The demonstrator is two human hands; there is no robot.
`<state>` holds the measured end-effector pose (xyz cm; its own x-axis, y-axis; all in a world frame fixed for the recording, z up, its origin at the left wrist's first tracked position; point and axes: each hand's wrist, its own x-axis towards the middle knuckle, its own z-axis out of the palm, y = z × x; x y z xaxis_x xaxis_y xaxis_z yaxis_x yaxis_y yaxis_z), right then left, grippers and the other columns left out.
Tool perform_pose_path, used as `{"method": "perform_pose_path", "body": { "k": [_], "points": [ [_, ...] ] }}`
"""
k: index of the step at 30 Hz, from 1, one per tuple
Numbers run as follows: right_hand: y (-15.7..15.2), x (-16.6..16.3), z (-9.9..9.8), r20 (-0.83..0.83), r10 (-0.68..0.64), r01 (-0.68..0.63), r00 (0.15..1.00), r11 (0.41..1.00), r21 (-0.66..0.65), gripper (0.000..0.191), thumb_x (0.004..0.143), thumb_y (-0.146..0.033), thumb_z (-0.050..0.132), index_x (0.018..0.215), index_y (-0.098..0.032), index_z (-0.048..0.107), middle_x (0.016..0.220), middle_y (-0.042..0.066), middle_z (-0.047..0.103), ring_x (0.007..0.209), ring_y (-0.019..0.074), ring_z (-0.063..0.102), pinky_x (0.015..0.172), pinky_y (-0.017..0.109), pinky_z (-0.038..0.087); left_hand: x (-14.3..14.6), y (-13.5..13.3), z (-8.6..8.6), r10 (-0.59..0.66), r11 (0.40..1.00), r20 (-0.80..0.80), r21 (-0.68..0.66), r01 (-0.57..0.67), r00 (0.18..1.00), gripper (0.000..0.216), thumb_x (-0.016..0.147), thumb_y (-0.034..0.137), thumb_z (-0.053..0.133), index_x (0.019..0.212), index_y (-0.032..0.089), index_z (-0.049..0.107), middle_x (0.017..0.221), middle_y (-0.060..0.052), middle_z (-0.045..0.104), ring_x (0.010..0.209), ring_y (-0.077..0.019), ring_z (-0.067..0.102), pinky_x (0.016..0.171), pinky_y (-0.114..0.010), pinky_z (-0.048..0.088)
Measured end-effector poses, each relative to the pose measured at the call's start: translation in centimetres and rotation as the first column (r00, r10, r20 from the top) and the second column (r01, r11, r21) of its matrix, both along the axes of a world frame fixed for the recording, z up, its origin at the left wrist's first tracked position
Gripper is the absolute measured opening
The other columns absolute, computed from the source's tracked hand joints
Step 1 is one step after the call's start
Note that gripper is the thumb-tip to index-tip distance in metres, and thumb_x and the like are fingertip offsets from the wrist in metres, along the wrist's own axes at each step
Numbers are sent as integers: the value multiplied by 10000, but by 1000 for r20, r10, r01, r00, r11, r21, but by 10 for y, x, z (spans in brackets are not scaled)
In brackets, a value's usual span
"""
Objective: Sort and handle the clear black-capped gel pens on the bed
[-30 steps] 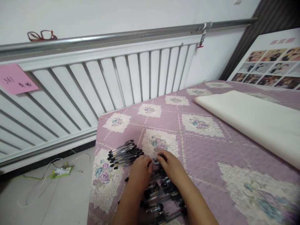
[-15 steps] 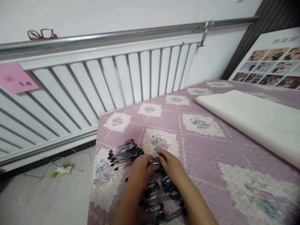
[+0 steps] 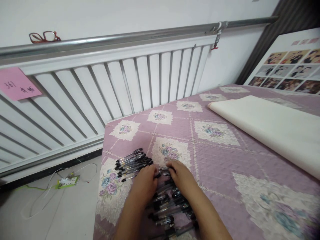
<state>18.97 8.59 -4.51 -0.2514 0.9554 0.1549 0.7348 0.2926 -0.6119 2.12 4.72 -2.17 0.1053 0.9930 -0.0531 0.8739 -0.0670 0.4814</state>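
Both my hands rest on a heap of black-capped pens (image 3: 172,210) lying on a purple quilted bed cover (image 3: 215,156). My left hand (image 3: 145,185) and my right hand (image 3: 181,176) meet fingertip to fingertip, pinching one pen (image 3: 163,172) between them at the far end of the heap. A neater bundle of pens (image 3: 132,163) lies just left of my left hand's fingers, tips pointing left.
A white slatted radiator cover (image 3: 100,90) with a metal rail runs behind the bed. Red glasses (image 3: 44,36) lie on the rail and a pink note (image 3: 17,83) hangs at left. A cream cloth roll (image 3: 270,126) lies right. Cables and a power strip (image 3: 66,181) lie on the floor.
My left hand has slid slightly left and forward toward the neat bundle. The hands stay together on the pen.
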Motion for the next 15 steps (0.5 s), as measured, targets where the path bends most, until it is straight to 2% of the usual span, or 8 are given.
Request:
{"method": "perform_pose_path", "body": {
  "k": [3,7,11,15],
  "points": [
    [0,-1,2,41,9,-9,999,1000,3,266,764,-51,457,898,-182,645,920,71,639,923,199,572,855,306,431,2,-1,-1,-36,999,14,12,36,999,199,748,81,524,884,222,561,915,-7,615,885,-182,542,753,-245,379],
    [-1,-1,5,92,20,-19,996,1000,-20,303,724,-11,439,838,-178,664,885,68,633,896,193,562,837,284,419,2,-1,3,-43,999,57,21,42,997,141,778,122,543,868,226,575,888,0,625,859,-173,553,733,-237,380],
    [-1,-1,6,82,49,-47,995,998,-29,325,715,1,423,839,-170,670,875,67,657,895,189,560,847,277,404,-10,6,5,61,995,70,72,-66,996,93,827,155,534,844,214,604,848,-5,631,824,-169,563,736,-248,384],
    [-2,-2,7,89,97,-93,991,995,-41,323,710,-6,430,837,-181,671,866,56,675,887,190,563,843,284,397,-28,12,3,155,982,12,104,-156,988,88,807,140,568,812,205,626,836,-16,621,846,-180,558,775,-265,383]
  ]
}}
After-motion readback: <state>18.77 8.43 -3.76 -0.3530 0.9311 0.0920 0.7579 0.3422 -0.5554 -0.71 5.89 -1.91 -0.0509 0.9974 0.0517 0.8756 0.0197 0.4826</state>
